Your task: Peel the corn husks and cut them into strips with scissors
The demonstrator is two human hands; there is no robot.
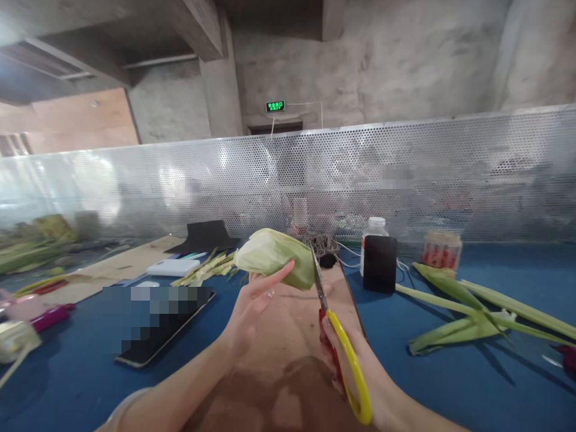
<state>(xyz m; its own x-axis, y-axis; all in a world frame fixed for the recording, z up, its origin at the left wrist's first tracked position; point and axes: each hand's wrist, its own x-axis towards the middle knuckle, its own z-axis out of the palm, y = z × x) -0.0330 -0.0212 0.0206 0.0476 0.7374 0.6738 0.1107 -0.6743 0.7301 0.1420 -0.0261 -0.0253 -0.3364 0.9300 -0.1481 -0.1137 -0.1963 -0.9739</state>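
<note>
A pale green leafy bundle point(274, 255), which looks like a corn husk, is held up over the brown board point(288, 336). My left hand point(258, 300) grips it from below, index finger stretched along its side. In my right hand point(344, 354) are scissors point(348, 360) with yellow and red handles, pointing upward. Their blades are at the right end of the bundle; whether they are parted is unclear.
Green leaves point(468, 318) lie on the blue table at right, near a black phone point(380, 264), a white-capped bottle point(376, 225) and a jar point(443, 249). At left are a dark tablet point(166, 333), leaf strips point(209, 267) and a purple object point(49, 318).
</note>
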